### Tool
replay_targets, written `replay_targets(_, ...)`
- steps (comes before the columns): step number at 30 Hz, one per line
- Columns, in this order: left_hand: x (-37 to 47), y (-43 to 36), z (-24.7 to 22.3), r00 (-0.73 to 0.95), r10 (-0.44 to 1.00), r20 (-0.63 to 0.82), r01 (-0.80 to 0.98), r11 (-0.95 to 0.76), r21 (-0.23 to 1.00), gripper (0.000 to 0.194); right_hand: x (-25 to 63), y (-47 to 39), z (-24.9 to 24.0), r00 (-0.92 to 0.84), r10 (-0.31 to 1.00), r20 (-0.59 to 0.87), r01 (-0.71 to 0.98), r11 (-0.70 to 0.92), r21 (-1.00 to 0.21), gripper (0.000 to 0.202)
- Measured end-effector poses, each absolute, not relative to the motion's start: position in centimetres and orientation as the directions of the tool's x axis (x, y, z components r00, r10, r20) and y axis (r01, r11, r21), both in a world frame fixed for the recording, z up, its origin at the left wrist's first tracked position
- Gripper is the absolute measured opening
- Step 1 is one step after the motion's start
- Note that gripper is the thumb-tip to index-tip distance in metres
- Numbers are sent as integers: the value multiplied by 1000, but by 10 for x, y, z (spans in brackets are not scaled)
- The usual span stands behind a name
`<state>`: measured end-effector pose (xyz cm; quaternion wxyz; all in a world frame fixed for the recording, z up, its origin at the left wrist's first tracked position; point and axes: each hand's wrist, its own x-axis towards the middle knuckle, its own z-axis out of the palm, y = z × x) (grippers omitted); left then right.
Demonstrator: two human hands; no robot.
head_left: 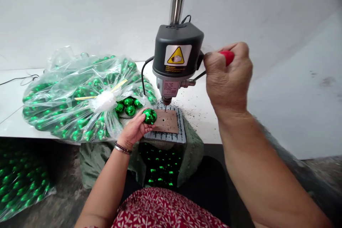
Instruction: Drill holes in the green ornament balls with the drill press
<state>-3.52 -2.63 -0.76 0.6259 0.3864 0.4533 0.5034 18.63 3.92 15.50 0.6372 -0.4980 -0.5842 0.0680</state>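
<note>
A shiny green ball [150, 117] is held in my left hand [136, 128], at the left edge of a brown wooden board [172, 122]. The board has a small hole and lies on the grey base [181, 128] of a drill press [177, 51]. Above the board hangs the thin drill bit [165, 108], to the right of the ball and apart from it. My right hand [228, 78] is closed around the red-ended feed handle [227, 57] at the side of the press.
A torn clear plastic bag [105, 101] full of green balls covers the white table's [205, 128] left part. Dark crumbs surround the base. Below the table edge, more green balls [160, 165] lie between green cloth [191, 149]; another filled bag [22, 178] stands lower left.
</note>
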Motion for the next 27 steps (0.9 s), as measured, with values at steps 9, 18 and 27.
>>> replay_targets(9, -13, 0, -17, -99, 993, 70, 335, -33, 942, 53, 185, 39, 155, 289, 660, 693, 496, 516, -698, 20)
replay_targets(18, -1, 12, -22, -40, 995, 92, 537, -57, 842, 50, 183, 31, 161, 279, 711, 646, 442, 502, -743, 24)
replay_targets(27, 10, 13, -25, 39, 975, 219, 784, -166, 598, 60, 186, 29, 157, 246, 700, 670, 494, 505, -708, 22)
